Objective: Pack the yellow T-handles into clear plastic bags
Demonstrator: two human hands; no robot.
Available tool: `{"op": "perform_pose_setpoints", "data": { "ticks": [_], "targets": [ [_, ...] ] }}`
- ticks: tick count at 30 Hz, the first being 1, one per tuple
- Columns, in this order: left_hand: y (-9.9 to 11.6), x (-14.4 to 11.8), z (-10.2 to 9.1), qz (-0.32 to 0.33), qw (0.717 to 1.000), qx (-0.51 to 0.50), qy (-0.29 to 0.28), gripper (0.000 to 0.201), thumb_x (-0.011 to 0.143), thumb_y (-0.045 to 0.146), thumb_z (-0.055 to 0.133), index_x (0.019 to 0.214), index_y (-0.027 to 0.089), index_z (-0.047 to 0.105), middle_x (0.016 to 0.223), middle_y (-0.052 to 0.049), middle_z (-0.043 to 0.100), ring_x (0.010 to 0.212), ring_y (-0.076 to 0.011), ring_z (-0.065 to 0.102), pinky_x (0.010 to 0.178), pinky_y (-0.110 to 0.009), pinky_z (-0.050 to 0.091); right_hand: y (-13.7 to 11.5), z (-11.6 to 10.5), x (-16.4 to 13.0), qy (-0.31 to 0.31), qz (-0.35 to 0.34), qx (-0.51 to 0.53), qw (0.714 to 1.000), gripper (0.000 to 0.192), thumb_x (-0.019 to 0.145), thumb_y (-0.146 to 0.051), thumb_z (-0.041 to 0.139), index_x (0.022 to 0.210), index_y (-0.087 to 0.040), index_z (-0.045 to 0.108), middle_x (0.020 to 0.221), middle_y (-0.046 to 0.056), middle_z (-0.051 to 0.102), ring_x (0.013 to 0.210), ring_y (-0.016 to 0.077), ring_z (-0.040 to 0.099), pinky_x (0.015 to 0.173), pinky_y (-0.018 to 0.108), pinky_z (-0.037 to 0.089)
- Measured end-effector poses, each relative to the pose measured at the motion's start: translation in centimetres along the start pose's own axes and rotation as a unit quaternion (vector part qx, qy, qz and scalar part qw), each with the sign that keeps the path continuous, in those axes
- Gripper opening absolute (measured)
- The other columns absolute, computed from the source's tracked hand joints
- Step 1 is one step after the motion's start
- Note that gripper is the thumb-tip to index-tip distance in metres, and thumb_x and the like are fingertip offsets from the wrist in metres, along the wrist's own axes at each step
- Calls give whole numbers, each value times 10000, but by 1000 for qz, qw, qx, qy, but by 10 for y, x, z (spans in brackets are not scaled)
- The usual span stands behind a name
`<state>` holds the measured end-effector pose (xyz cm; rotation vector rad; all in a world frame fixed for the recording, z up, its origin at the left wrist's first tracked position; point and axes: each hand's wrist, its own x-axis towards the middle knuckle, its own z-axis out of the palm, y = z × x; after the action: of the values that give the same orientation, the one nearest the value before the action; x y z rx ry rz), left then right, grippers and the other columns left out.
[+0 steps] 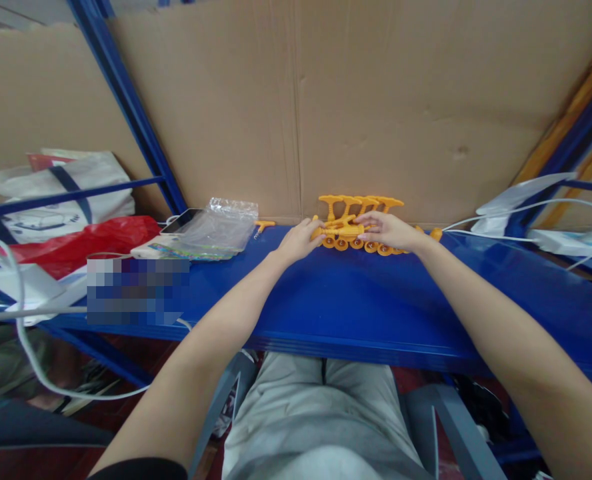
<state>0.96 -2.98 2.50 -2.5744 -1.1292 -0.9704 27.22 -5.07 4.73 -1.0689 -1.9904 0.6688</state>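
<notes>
A row of orange plastic parts (361,220) with T-shaped tops and round wheel-like bottoms stands against the cardboard wall at the back of the blue shelf (356,300). My left hand (299,241) grips the left end of the row. Over the middle of the row lies my right hand (389,230), its fingers closed on one part. A single small orange piece (265,226) lies apart to the left, and another orange piece (436,234) shows just past my right wrist.
A clear plastic bag (216,230) and a phone (181,220) lie at the left of the shelf. Beyond them are a red bag (76,243) and a white tote (61,193). White cables and a power strip (571,241) sit at the right.
</notes>
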Motion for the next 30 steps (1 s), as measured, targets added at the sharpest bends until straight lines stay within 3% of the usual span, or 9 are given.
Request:
{"op": "perform_pose_setpoints", "data": {
  "ticks": [7,12,16,19,24,30],
  "targets": [
    [0,0,0,-12,1000,-8,16,175,884,321,600,987,182,627,930,-66,659,901,-218,642,829,-335,494,-12,9,-2,-16,112,134,985,170,840,-323,684,941,-202,621,824,52,727,738,175,712,824,377,592],
    [0,1,2,-11,999,-20,34,163,866,327,622,953,188,622,928,-59,667,915,-214,640,838,-332,490,-14,16,-3,-10,158,147,976,307,934,-472,518,794,-202,561,749,84,718,682,183,710,751,346,594],
    [0,1,3,-8,999,-25,41,168,861,337,625,943,191,619,927,-58,669,909,-212,639,830,-327,490,-17,12,-5,-31,155,149,976,202,926,-409,561,946,-208,542,780,72,723,669,168,705,732,327,590],
    [0,1,3,-6,999,-21,44,182,864,350,616,952,190,618,933,-60,669,908,-213,637,820,-324,491,-19,6,-8,-58,134,150,978,334,828,-267,709,1079,-212,495,806,47,731,665,152,703,717,308,586],
    [3,0,1,-18,999,-15,36,198,863,358,616,965,188,621,947,-65,668,918,-215,638,829,-326,490,-20,6,-9,-76,133,133,979,219,858,-366,666,896,-185,547,773,66,737,539,134,660,585,267,554],
    [5,-1,-1,-24,999,-13,34,209,861,376,617,966,195,624,950,-61,667,928,-216,637,845,-333,490,-21,19,-5,-40,196,131,971,486,947,-567,402,720,-177,581,635,97,700,433,151,598,503,304,538]
  ]
}}
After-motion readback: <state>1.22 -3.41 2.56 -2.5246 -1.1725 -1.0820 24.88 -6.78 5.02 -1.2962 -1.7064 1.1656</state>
